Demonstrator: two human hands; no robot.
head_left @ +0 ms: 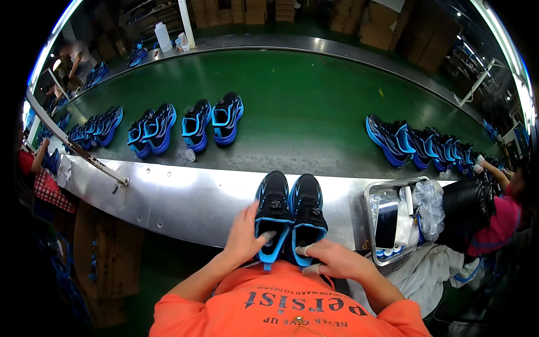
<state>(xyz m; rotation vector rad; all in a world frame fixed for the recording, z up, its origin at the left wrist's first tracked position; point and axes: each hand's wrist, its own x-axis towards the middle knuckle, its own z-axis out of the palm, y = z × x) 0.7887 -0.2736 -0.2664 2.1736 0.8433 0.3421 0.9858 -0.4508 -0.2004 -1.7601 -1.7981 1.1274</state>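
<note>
Left hand (pixel 242 233) fingers (pixel 268 236) curl into the heel opening of the left shoe (pixel 273 216), gripping its collar; right hand (pixel 331 260) fingers (pixel 303 250) pinch the heel of the right shoe (pixel 307 216). Both shoes sit paired on the steel desk (pixel 185 202), near edge. Beyond, more pairs (pixel 185 126) already ride the green belt (pixel 303 106); this pair isn't on it yet.

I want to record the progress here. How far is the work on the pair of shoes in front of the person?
Done, it seems: finished-looking pairs stand on the green belt. In hand: the left hand grips the heel of the left shoe, the right hand touches the right shoe. Left: this pair is not yet on the belt.
</note>
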